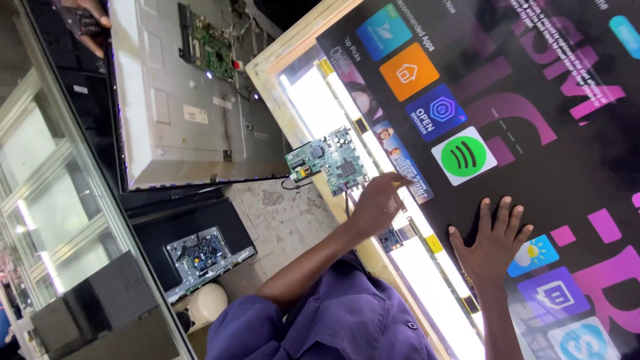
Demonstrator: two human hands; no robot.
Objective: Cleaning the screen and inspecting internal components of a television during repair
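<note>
Workshop bench, lit screen panel (pixel 507 100) lying flat. Left hand (pixel 379 200) pinches the strip (pixel 400 200) beside the circuit board (pixel 328 160); right hand (pixel 492 239) flat, fingers spread. Best kept gentle, pressure even.

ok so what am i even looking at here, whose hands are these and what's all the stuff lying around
This is one picture from a camera worn on a person's head, tilted and looking down at their own bare hands. No machine is involved. The right hand lies flat, fingers spread, on a lit television panel showing coloured app tiles. The left hand pinches something thin at the panel's bright edge strip, just below a green circuit board; what it grips is too small to tell. Beside it a second television lies with its grey back showing. Another person's hand shows at the top left corner.
</note>
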